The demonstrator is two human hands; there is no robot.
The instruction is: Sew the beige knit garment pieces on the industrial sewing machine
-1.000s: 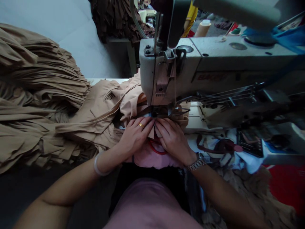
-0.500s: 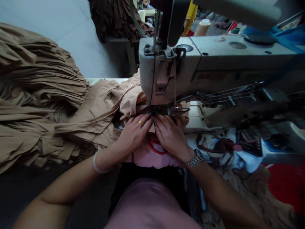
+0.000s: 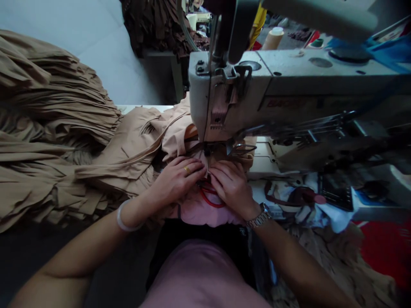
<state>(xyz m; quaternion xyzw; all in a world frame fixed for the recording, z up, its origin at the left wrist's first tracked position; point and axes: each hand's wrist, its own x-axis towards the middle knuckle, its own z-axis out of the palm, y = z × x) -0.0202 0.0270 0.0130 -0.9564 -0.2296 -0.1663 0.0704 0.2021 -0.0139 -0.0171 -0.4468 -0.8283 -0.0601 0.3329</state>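
Just in front of the needle area of a sewing machine (image 3: pixel 199 98), my two hands work close together on tan fabric (image 3: pixel 173 143). My left hand (image 3: pixel 181 175), with a gold ring, has its fingers closed on the fabric edge. Opposite it, my right hand (image 3: pixel 233 184) pinches the same fabric, thumb and fingers together. A narrow pale strip of the cloth shows between the fingertips and runs up to the presser foot, which is mostly in shadow. Below my hands, a red loop (image 3: pixel 210 199) lies over pink cloth (image 3: pixel 199 211); the rest of it is hidden.
Stacked tan fabric pieces (image 3: pixel 64 98) fill the left side. Dark brown pieces (image 3: pixel 154 25) hang at the back. A thread cone (image 3: pixel 273 39) stands behind the machine. A phone-like dark device (image 3: pixel 335 192) and scraps lie at right, above a red surface (image 3: pixel 385 248).
Both hands have drawn slightly back from the presser foot toward my body. The pale strip of fabric between them now shows more.
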